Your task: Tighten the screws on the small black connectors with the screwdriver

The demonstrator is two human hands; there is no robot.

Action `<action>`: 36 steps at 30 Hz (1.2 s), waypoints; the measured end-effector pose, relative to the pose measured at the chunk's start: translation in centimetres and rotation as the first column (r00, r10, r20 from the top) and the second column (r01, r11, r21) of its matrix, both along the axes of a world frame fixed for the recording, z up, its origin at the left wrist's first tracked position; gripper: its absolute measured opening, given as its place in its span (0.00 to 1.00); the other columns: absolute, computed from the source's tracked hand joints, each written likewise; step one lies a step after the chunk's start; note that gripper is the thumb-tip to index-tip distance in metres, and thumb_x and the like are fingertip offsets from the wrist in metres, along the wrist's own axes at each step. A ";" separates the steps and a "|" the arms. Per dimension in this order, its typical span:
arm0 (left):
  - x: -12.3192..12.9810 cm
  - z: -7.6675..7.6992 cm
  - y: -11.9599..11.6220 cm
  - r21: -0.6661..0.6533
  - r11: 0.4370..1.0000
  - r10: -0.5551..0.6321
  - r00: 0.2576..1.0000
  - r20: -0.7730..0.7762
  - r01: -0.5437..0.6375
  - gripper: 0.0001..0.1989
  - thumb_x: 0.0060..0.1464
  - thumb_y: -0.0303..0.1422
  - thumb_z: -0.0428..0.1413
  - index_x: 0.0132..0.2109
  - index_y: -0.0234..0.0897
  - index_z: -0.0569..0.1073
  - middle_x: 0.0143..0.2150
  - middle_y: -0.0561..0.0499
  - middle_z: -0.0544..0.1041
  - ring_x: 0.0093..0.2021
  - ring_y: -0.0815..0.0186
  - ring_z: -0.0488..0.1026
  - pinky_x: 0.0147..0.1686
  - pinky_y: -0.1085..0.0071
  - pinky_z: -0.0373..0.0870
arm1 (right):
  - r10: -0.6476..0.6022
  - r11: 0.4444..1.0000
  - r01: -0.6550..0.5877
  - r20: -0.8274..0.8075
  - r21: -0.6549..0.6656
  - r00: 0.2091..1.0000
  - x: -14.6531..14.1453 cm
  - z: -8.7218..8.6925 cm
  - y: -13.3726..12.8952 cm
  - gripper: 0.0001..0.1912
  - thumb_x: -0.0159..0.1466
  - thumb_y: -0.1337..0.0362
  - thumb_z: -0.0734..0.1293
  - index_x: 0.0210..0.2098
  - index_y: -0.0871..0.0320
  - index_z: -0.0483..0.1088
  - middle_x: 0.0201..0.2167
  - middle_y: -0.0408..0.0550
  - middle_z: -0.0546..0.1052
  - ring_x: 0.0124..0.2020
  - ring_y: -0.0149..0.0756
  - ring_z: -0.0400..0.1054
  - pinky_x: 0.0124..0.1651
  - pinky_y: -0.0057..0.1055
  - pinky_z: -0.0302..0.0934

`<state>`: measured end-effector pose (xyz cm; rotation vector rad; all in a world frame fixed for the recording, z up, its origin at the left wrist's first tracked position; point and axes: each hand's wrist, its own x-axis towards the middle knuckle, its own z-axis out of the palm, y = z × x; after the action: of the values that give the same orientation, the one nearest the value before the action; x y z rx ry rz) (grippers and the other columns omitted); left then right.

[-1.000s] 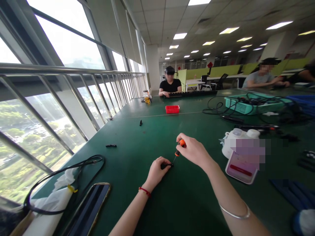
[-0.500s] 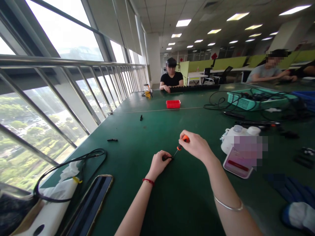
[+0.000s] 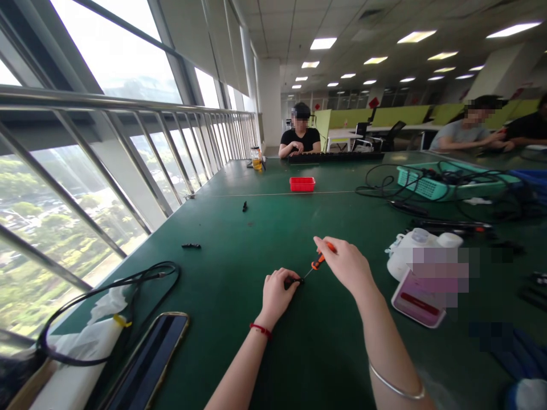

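Note:
My left hand [image 3: 277, 290], a red band at its wrist, pinches a small black part [image 3: 293, 281] low over the green table [image 3: 231, 285]. My right hand [image 3: 345, 263] is closed on the orange and black handle of a screwdriver [image 3: 318, 262]. The screwdriver slants down to the left, and its thin tip is at the right end of the black part; whether the two touch is too small to tell. Two more small black pieces lie on the table, one [image 3: 191, 246] to the left and one [image 3: 245, 206] farther back.
A red tray [image 3: 302, 184] and a jar [image 3: 256, 159] stand farther back. At the right are a teal basket [image 3: 427, 185] with cables, white bottles [image 3: 401, 259] and a pink-framed box [image 3: 419, 302]. A phone [image 3: 154, 359] and cable lie left. Several people sit beyond.
The view has shifted slightly. The screwdriver leans over more to the right, and the fingers of my right hand have changed their hold on its handle. My left hand keeps the black part.

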<state>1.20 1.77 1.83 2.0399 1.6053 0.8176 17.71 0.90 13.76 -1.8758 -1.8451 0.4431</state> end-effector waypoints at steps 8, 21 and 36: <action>-0.1 0.1 0.1 0.002 1.000 -0.029 1.000 0.000 0.029 0.06 0.51 0.30 0.53 0.37 0.41 0.73 0.37 0.54 0.75 0.39 0.65 0.69 0.40 0.66 0.57 | 0.051 0.998 -0.050 -0.011 0.048 0.999 -0.1 0.4 -0.2 0.09 0.59 0.57 0.57 0.33 0.53 0.65 0.28 0.41 0.73 0.28 0.32 0.65 0.27 0.25 0.50; -0.2 0.2 0.3 -0.028 0.999 -0.040 0.999 0.017 0.041 0.07 0.51 0.29 0.51 0.36 0.41 0.72 0.37 0.54 0.74 0.39 0.65 0.68 0.40 0.66 0.56 | 0.057 0.997 -0.061 -0.075 -0.052 0.996 0.2 0.4 0.4 0.12 0.61 0.57 0.53 0.30 0.52 0.65 0.23 0.40 0.71 0.25 0.32 0.63 0.26 0.26 0.49; -0.4 -0.3 0.4 -0.012 0.999 -0.035 0.999 0.021 0.036 0.05 0.51 0.29 0.53 0.35 0.41 0.72 0.36 0.54 0.74 0.38 0.65 0.68 0.40 0.67 0.57 | 0.037 0.995 -0.035 0.014 -0.092 0.999 -0.8 0.7 -0.5 0.21 0.64 0.50 0.49 0.27 0.52 0.65 0.22 0.42 0.72 0.25 0.34 0.66 0.25 0.26 0.48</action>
<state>0.75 2.13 1.50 2.0383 1.5546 0.8113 16.87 0.43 14.42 -1.9132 -1.9011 0.5352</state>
